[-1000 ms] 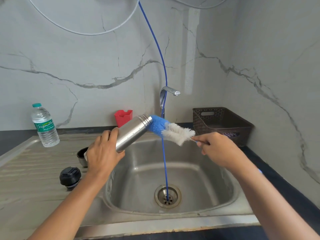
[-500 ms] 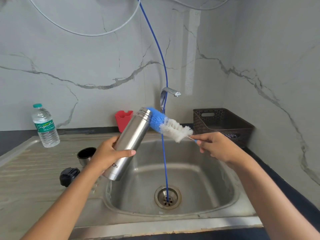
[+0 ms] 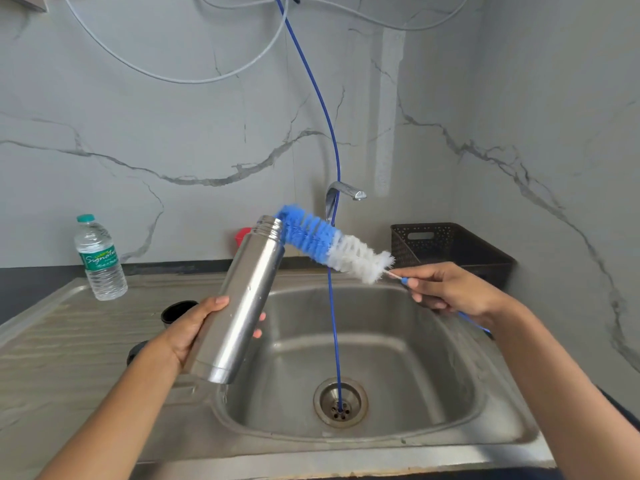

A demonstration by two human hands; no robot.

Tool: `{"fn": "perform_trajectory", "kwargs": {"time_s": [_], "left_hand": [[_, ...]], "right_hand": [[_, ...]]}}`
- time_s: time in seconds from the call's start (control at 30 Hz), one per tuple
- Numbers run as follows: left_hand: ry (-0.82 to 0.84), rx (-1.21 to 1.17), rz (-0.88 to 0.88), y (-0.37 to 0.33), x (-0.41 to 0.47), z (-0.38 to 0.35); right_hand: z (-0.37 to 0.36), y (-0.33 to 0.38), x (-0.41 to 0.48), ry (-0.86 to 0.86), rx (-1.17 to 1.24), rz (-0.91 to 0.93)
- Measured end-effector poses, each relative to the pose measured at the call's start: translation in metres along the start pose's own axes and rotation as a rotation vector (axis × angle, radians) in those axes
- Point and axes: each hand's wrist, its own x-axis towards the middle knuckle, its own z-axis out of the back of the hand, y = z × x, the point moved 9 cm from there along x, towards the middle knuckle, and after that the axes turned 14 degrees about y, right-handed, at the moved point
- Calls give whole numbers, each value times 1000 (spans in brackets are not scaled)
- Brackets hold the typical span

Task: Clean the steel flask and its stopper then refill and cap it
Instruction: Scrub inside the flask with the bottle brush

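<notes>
A: Start at the fingers; what do they hold?

B: The left hand (image 3: 194, 330) wraps the steel flask (image 3: 242, 299) low on its body, thumb on the near side, fingertips showing past the far side; the right hand (image 3: 450, 292) pinches the thin handle of the bottle brush (image 3: 325, 242) just behind the white bristles.

A: How does the flask lie?

B: Tilted; its long axis runs from lower left to upper right; the base points down towards the person, the open threaded mouth up and away, towards the tap (image 3: 344, 192); it hangs over the left edge of the sink (image 3: 346, 459).

A: And the brush?

B: Its blue end bends against the rim of the mouth; whether the tip is inside, I cannot tell.

A: Any writing?

B: A plastic water bottle (image 3: 100, 258) stands upright on the draining board; its green label bears a script word beginning "Signatu"; the finer print is too small to read.

A: What else?

B: A blue hose (image 3: 333, 323) drops into the drain; a black cup (image 3: 178, 308) sits behind the left hand; a dark basket (image 3: 450, 244) stands at the back right.
</notes>
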Motion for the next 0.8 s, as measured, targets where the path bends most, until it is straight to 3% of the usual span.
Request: {"fn": "perform_trajectory", "kwargs": {"time_s": [0.23, 0.57, 0.8], "left_hand": [[115, -69, -25, 2, 5, -8], [52, -4, -71, 5, 9, -4], [151, -34, -65, 7, 9, -17]], "right_hand": [[-3, 5, 12, -5, 17, -44], [8, 6, -19, -3, 54, -176], [-1, 6, -10, 25, -42, -178]]}}
